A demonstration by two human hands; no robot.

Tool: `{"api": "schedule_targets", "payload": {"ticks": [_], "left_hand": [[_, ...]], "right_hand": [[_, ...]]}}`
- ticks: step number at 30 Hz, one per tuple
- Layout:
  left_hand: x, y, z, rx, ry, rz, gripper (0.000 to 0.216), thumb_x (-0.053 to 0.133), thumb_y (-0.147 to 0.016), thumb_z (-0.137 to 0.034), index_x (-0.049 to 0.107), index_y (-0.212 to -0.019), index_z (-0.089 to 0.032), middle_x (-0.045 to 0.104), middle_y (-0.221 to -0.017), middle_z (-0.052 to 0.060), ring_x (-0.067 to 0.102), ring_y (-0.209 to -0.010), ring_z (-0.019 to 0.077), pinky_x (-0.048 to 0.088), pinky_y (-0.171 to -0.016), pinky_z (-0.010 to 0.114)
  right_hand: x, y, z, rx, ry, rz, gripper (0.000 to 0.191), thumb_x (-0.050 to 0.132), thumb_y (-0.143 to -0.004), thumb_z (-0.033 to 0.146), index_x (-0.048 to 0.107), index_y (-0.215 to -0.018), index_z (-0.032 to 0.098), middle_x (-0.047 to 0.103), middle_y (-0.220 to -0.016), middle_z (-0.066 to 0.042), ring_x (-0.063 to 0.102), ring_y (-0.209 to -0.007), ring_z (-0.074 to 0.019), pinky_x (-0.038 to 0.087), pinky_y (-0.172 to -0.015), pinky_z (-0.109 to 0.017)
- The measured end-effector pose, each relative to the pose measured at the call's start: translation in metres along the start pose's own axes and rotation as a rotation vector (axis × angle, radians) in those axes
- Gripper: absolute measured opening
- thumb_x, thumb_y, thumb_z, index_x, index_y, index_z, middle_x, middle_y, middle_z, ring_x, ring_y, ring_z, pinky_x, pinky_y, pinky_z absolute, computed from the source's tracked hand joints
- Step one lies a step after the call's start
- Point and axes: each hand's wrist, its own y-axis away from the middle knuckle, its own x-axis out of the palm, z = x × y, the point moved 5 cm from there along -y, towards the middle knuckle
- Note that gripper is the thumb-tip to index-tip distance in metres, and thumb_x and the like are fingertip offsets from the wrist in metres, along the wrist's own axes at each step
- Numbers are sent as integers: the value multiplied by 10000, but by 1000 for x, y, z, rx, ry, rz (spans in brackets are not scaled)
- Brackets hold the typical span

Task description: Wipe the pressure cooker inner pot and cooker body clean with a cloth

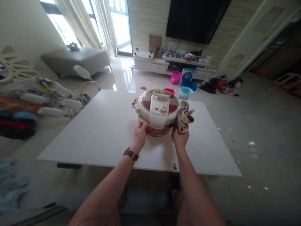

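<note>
A cream pressure cooker (154, 117) with a shiny steel lid stands on the white table (94, 131). Its lid has a cream handle, a round knob and a small red button. My left hand (141, 133), with a brown-strapped watch at the wrist, has its fingers closed at the cooker's front left lower rim. My right hand (180, 138) is wrapped round a bunched beige and brown cloth (184, 117), which lies against the cooker's right side. The cloth hides that side of the cooker and part of the fingers.
A small dark object (174, 166) lies at the table's near edge. Beyond the table are a teal basket (185, 92), a pink basket (176, 78) and a low white cabinet (150, 66). A chandelier-like fixture (70, 103) stands to the left.
</note>
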Motion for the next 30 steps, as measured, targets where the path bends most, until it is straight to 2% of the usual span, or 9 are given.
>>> {"api": "schedule_targets", "payload": {"ticks": [2,5,8,13,17,20,25,28,30], "left_hand": [[0,1,0,4,-6,0,405,827,-726,-486,590,-908,-213,652,-575,-40,681,-498,186,577,-548,301],[-1,1,-1,14,-20,-4,379,824,-748,-469,591,-897,-210,653,-587,-40,671,-497,170,557,-538,277],[-3,0,-3,36,-37,-26,360,818,-746,-461,585,-850,-207,626,-554,-51,645,-480,153,541,-532,259],[-4,1,-4,68,-37,-39,334,813,-699,-434,580,-775,-207,566,-486,-70,582,-436,125,523,-517,237],[-4,6,-1,90,-72,-28,304,798,-721,-410,570,-729,-209,564,-479,-58,573,-439,119,496,-502,221],[-3,7,1,119,-72,-40,325,801,-763,-431,558,-740,-215,545,-471,-69,546,-420,115,503,-505,230],[1,8,4,145,-53,-77,359,805,-789,-465,542,-752,-224,525,-466,-80,532,-413,114,496,-498,231],[1,8,4,139,-52,-78,350,806,-777,-459,548,-754,-223,524,-463,-79,538,-417,116,486,-488,225],[1,9,3,135,-41,-74,357,816,-757,-459,548,-758,-222,521,-460,-82,526,-416,111,483,-482,219]], "right_hand": [[4,17,-3,-11,-64,-31,452,631,-840,468,753,-1167,180,774,-1276,-221,735,-1225,-370,556,-1087,-471],[11,41,-3,-86,-188,-29,425,665,-804,394,737,-1183,214,789,-1235,-188,751,-1195,-343,562,-1078,-441],[16,40,-5,-126,-257,2,468,670,-785,369,708,-1228,224,782,-1262,-169,738,-1232,-316,550,-1108,-433],[21,4,-22,67,-277,42,496,684,-756,441,688,-1208,235,747,-1368,-159,682,-1339,-298,512,-1181,-457],[25,-9,-28,167,-297,79,460,686,-748,433,702,-1170,252,775,-1312,-140,650,-1386,-307,520,-1182,-475],[27,-2,-32,186,-313,53,444,685,-747,439,711,-1150,254,794,-1260,-136,660,-1370,-314,534,-1165,-477],[38,35,-44,167,-347,-64,460,622,-774,474,693,-1158,232,780,-1243,-158,688,-1322,-301,593,-1066,-448],[49,47,-56,200,-345,-55,445,610,-772,478,679,-1141,239,791,-1174,-145,709,-1279,-279,630,-982,-413],[54,43,-63,226,-382,-33,421,616,-746,464,669,-1105,252,796,-1135,-127,720,-1250,-269,645,-936,-397]]}}
